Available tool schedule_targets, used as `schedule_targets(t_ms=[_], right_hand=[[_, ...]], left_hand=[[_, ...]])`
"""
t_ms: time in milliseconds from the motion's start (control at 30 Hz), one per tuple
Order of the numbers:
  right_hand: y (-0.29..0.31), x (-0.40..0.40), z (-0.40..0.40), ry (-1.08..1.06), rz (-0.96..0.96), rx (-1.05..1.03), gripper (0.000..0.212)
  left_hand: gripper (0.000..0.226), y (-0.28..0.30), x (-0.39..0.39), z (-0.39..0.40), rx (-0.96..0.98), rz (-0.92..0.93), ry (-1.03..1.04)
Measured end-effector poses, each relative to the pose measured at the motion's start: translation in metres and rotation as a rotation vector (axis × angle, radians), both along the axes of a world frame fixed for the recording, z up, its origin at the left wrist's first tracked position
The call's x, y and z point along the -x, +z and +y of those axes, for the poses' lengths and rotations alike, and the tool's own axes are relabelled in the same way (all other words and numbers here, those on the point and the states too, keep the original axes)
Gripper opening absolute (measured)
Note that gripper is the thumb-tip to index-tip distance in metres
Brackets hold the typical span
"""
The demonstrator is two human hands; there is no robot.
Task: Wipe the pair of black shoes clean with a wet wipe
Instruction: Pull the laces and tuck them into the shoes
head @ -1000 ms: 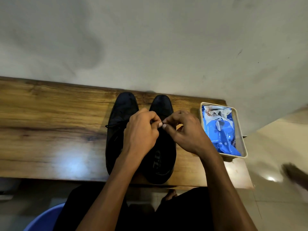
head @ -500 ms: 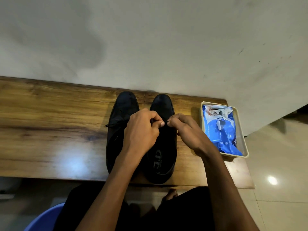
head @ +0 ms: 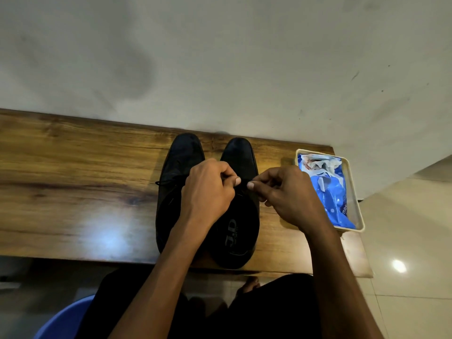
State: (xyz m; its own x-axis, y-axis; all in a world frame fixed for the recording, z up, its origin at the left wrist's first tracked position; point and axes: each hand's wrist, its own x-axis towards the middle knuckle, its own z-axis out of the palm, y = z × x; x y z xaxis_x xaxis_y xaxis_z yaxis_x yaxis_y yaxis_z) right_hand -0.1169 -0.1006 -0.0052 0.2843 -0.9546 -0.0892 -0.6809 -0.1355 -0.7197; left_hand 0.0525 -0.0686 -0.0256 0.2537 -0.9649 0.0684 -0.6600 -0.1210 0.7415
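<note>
Two black lace-up shoes stand side by side on the wooden table [head: 73,192], toes toward the wall: the left shoe [head: 181,157] and the right shoe [head: 241,155]. Above the right shoe's lacing, my left hand [head: 208,189] and my right hand [head: 288,194] each pinch an end of its thin black lace [head: 244,181], which is stretched between the fingertips. A blue wet-wipe pack [head: 327,192], torn open at its far end, lies in a small cream tray [head: 355,192] at the table's right end.
A grey wall rises right behind the table. The table's right edge ends just past the tray, with tiled floor [head: 411,241] beyond. A blue round tub [head: 61,321] sits on the floor at lower left, beside my dark-clothed legs.
My right hand has moved a little to the right, so the fingertips of both hands are further apart and the lace between them is drawn out. A blurred shape on the floor at right has gone.
</note>
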Motion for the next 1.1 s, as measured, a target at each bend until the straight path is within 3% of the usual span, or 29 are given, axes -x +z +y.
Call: schedule_targets(t_ms=[233,433,767,1100], right_hand=[[0.003,0.020,0.007,-0.022,0.080,-0.052,0.013],[-0.003,0.026,0.010,0.040,0.095,-0.169,0.015],[-0.004,0.030,0.010,0.035,0.019,-0.181,0.013],[-0.003,0.032,0.009,0.109,0.083,-0.221,0.015]], left_hand=[[0.010,0.007,-0.011,-0.004,-0.062,-0.031,0.056],[0.018,0.010,-0.020,-0.005,-0.078,-0.179,0.114],[0.026,0.014,-0.025,-0.004,-0.125,-0.154,0.099],[0.018,0.024,-0.022,0.002,-0.125,-0.232,0.158]])
